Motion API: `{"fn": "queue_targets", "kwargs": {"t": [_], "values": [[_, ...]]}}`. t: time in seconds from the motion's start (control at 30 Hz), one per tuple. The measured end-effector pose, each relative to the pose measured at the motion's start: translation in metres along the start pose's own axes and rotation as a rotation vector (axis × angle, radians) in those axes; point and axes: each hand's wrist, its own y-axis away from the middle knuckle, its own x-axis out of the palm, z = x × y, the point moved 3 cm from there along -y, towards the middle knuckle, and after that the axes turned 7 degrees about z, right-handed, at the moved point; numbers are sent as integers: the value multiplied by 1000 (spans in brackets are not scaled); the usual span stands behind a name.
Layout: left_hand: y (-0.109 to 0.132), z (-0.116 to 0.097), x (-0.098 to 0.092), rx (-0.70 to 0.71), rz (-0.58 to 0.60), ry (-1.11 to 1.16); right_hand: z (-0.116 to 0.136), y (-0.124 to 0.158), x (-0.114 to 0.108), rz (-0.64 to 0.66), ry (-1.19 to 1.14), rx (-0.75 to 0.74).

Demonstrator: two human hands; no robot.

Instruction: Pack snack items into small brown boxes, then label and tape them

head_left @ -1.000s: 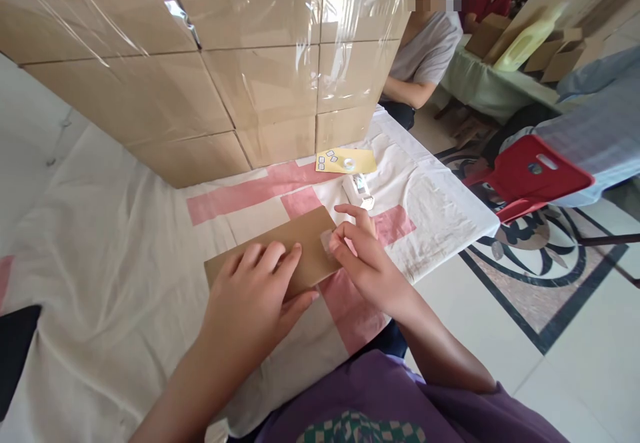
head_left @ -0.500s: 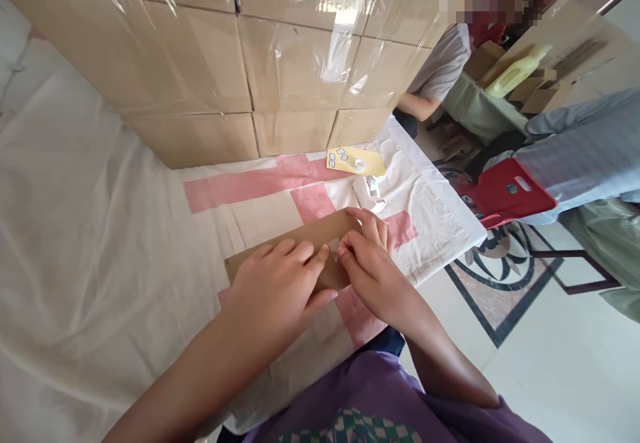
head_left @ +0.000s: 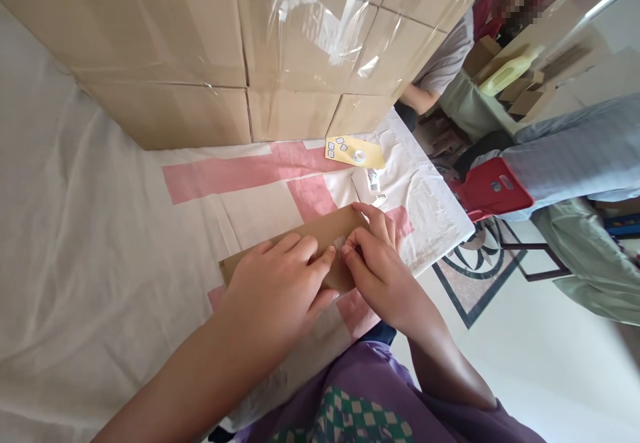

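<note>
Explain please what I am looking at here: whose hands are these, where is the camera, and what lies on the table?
The one camera sits on a person's head and looks down at their own bare hands. The left hand presses flat on a brown cardboard sheet on the cloth-covered table. The right hand touches the sheet's right end with its fingertips; whether they pinch anything is unclear. Beyond lie a yellow card and wrapped cartons. Another person is at the back.
</note>
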Motion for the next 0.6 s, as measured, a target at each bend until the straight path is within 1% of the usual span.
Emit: {"fn": "queue_targets", "kwargs": {"t": [0.13,0.27,0.37,0.43,0.53,0.6], "values": [[-2,4,-2,-19,-39,50,0,-2,0,-5,-10,-4],[-5,6,-4,-53,-37,55,-4,0,-7,-46,-156,-37],[-6,6,-4,-63,-44,90,-2,5,-11,-41,-224,-65],[-6,7,-4,-55,-85,137,4,6,-9,-7,-188,-85],[-4,8,-2,-22,-153,219,16,4,-1,43,-118,-119],[-3,10,-2,16,-167,265,21,1,5,51,-86,-132]]}}
